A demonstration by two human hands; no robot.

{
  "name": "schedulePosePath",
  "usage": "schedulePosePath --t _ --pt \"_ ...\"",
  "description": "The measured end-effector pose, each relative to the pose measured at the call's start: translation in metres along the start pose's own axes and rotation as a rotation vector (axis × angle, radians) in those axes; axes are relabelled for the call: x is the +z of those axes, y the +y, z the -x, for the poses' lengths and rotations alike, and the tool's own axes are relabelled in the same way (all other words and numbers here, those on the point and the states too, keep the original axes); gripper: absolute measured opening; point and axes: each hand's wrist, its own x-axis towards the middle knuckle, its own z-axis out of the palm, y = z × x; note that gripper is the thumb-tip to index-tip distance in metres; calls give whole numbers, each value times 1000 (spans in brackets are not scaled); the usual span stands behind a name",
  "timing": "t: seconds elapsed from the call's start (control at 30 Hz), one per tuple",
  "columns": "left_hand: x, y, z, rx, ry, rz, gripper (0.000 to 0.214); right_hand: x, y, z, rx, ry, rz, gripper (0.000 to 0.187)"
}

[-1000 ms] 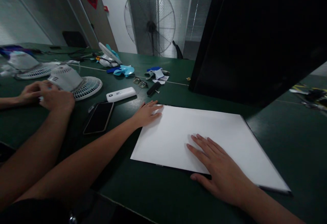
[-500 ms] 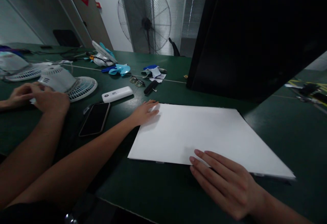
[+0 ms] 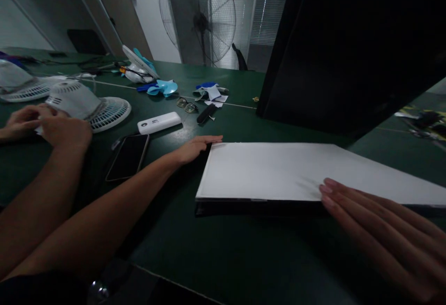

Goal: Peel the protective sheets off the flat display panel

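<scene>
A large white panel [image 3: 278,170] with a dark underside lies on the green table [image 3: 216,244]; its near edge is raised off the surface. My right hand [image 3: 379,230] lies with flat fingers over the panel's near right edge; the thumb is hidden. My left hand [image 3: 193,147] is stretched out at the panel's far left corner, fingers straight along its back edge and touching it. A big black board [image 3: 348,49] leans over the table just behind the panel.
A black phone [image 3: 128,156] and a white power bank [image 3: 159,122] lie left of my left arm. Another person's hands [image 3: 62,131] work on a white fan [image 3: 87,105]. Glasses [image 3: 186,105], a black pen [image 3: 205,113], blue fan blades [image 3: 162,87] and a standing fan [image 3: 202,17] lie farther back.
The panel has slid right and its near edge has come up. My right hand went from the panel's top to its near right edge. My left hand slipped off the corner to beside it.
</scene>
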Motion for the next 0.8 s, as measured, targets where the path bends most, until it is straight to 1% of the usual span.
schedulePosePath --t 0.07,0.1,0.17,0.23,0.3,0.37,0.47,0.57,0.63,0.67,0.73,0.8 --pt "0 -2 2 46 -67 -17 65 -6 8 0 -32 5 62 54" --pt "1 -3 4 75 -79 -49 64 -8 11 0 -55 -1 78 55" --pt "4 -4 6 152 -61 -125 61 -9 16 0 -75 -16 68 54" --pt "8 -2 8 230 -25 -189 62 -6 18 0 -99 -23 52 50" --pt "11 2 7 273 -27 -228 60 0 18 3 -106 -12 51 47" --pt "12 5 5 270 -32 -217 54 6 20 7 -116 -2 54 45" --pt "13 7 3 244 -16 -154 48 16 26 16 -190 -2 42 39" --pt "12 7 3 243 -17 -125 46 24 33 22 -251 68 82 38" --pt "11 7 4 262 -18 -119 46 25 33 22 -219 126 79 40" --pt "11 7 5 273 -14 -115 47 24 32 21 -184 135 55 40" --pt "12 7 5 282 -8 -109 48 22 28 18 -112 99 -21 43" --pt "13 6 4 277 -12 -111 49 19 24 14 -58 58 -64 54"
